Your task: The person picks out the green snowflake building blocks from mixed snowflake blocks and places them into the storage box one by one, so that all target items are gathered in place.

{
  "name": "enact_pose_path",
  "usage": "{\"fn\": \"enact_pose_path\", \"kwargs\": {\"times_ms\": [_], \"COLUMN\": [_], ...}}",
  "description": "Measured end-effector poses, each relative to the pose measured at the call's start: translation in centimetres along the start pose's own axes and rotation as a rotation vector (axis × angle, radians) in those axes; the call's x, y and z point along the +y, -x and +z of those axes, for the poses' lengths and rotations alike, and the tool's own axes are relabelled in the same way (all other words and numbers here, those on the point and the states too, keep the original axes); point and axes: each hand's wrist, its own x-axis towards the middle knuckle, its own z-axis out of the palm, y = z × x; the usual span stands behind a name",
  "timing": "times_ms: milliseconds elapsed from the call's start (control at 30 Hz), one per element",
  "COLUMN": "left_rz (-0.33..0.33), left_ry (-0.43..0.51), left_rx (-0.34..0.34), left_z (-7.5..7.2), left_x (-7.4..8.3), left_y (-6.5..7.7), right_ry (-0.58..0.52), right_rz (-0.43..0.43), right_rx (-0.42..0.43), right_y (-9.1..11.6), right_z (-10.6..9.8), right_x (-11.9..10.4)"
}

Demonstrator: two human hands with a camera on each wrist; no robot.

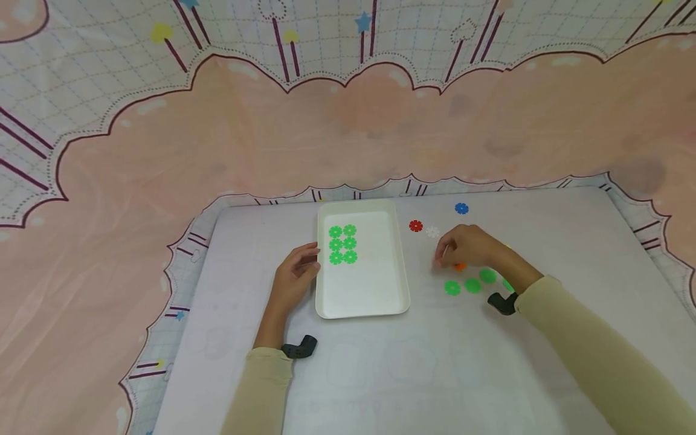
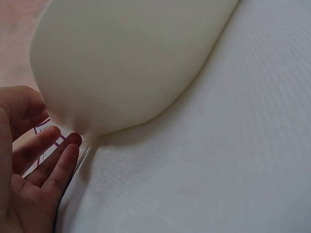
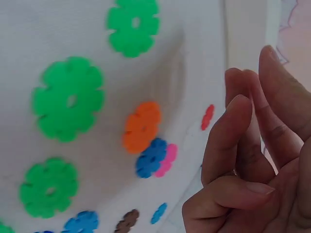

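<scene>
The smooth tray, holding six notched, apparently plastic green discs, is touched at nine o'clock by the left hand, fingers spread; the right hand's fingers are loosely bent.

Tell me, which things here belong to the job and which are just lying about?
Probably part of the job:
white rectangular tray
six green flower-shaped plastic-looking discs in it
loose green flower-shaped discs beside it

Apparently just lying about:
red flower-shaped disc
blue flower-shaped discs
orange flower-shaped disc
white flower-shaped disc
</scene>
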Motion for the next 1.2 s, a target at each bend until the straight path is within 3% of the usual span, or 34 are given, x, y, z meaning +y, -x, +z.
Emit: {"fn": "enact_pose_path", "kwargs": {"times_ms": [400, 567, 833, 1200], "left_rz": [0.001, -0.005, 0.000, -0.008], "left_ry": [-0.013, -0.027, -0.029, -0.027], "left_rx": [0.004, 0.002, 0.005, 0.006], "left_z": [0.0, 0.0, 0.0, 0.1], "left_x": [0.0, 0.0, 0.2, 0.2], "left_y": [0.0, 0.0, 0.0, 0.1], "right_ry": [0.015, 0.041, 0.047, 0.053], "right_rz": [0.003, 0.008, -0.051, -0.030], "right_rx": [-0.063, -0.088, -0.079, -0.095], "right_y": [0.8, 1.0, 1.1, 1.0], "right_z": [1.9, 2.0, 2.2, 1.9], "right_x": [2.7, 2.9, 3.0, 2.7]}}
